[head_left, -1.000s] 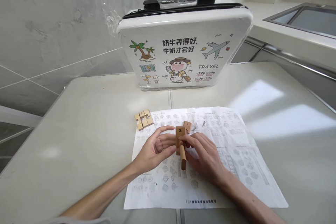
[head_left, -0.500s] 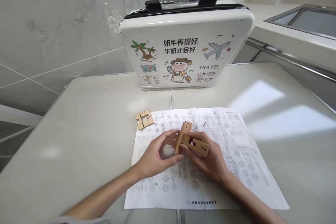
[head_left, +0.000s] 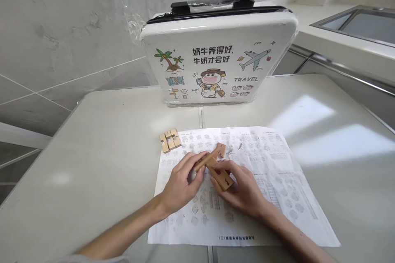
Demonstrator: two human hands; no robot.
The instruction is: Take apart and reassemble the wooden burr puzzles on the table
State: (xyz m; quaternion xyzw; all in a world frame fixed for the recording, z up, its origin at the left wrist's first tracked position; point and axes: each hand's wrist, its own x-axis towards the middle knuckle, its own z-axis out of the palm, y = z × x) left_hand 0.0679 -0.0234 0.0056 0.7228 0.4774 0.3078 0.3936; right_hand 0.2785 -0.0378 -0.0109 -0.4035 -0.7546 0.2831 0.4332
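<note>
My left hand (head_left: 182, 183) and my right hand (head_left: 239, 189) meet over a printed instruction sheet (head_left: 271, 197) and together grip crossed wooden puzzle bars (head_left: 216, 164). The left fingers pinch one long bar that slants up to the right. The right fingers hold a notched bar marked with a numeral, which points down to the right. A small cluster of joined wooden blocks (head_left: 169, 139) lies just off the sheet's upper left corner, a hand's width from my left hand.
A white suitcase (head_left: 271, 49) with cartoon travel prints and a black handle stands upright at the table's far edge, still partly in plastic wrap. A counter with a steel sink (head_left: 358, 20) runs along the right. Tiled wall rises behind on the left.
The wooden pieces have been turned in my hands: the upright numbered bar now slants low, and the right-hand bar swung from pointing right to pointing down-right. Both hands stayed over the sheet.
</note>
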